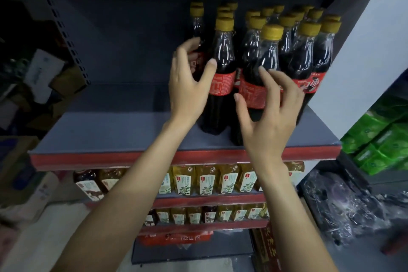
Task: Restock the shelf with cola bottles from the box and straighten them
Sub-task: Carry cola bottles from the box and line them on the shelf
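Cola bottles (260, 59) with yellow caps are grouped upright on the right half of the grey shelf (106, 134). A front bottle (220, 77) is touched by the spread left hand (187, 86); the right hand (269, 108), fingers loosely spread, is held at the neighbouring front bottle (254, 93).

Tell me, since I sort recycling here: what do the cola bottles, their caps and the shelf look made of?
Cola bottles: clear glossy plastic, judging by highlights on the necks. Caps: matte yellow, ribbed, probably plastic. Shelf: flat grey painted board, likely metal, with a red front strip; uncertain.
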The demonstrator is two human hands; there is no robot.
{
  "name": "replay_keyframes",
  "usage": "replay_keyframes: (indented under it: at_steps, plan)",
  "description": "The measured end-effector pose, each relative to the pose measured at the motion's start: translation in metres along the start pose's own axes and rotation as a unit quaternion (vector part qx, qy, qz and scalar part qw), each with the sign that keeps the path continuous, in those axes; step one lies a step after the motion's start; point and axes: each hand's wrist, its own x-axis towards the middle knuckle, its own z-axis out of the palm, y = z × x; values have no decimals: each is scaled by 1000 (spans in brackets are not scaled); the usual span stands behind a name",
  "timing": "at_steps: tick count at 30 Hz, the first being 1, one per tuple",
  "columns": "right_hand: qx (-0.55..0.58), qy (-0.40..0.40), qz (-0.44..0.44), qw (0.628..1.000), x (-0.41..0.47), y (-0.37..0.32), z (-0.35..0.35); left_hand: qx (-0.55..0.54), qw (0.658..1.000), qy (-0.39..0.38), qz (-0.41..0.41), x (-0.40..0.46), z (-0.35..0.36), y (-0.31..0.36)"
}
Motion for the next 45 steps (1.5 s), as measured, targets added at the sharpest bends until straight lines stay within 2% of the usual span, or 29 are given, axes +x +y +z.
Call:
replay_keyframes:
  at_steps: [4, 6, 9, 13, 17, 20, 24, 27, 32, 35, 42, 45]
  plan:
    - [46, 77, -43, 995, -15, -34, 14, -25, 998, 55, 5, -30, -44, 9]
    - [115, 69, -70, 989, -27, -62, 24, -19, 996, 90, 19, -46, -75, 10]
    - [263, 1, -75, 962, -57, -116, 41, 15, 987, 155, 39, -73, -136, 1]
    - [428, -136, -30, 893, -109, -200, 65, 81, 968, 236, 10, -116, -236, -18]
    - [526, -238, 42, 815, -175, -285, 91, 174, 955, 215, -106, -170, -352, -43]
    - [525, -332, 44, 783, -233, -348, 110, 209, 930, 210, -216, -218, -440, -63]
    - [491, -461, 31, 738, -298, -424, 143, 212, 886, 291, -291, -271, -538, -79]
    - [451, -556, 8, 698, -329, -472, 173, 243, 846, 318, -353, -295, -597, -96]
    - [383, -660, -34, 645, -374, -532, 241, 332, 784, 262, -454, -310, -688, -150]
    - [347, -703, -33, 620, -400, -569, 291, 379, 752, 247, -479, -309, -743, -196]
    - [337, -738, -19, 584, -439, -676, 436, 396, 731, 243, -500, -261, -873, -299]
    - [346, -736, 0, 582, -442, -725, 494, 403, 718, 237, -516, -223, -928, -343]
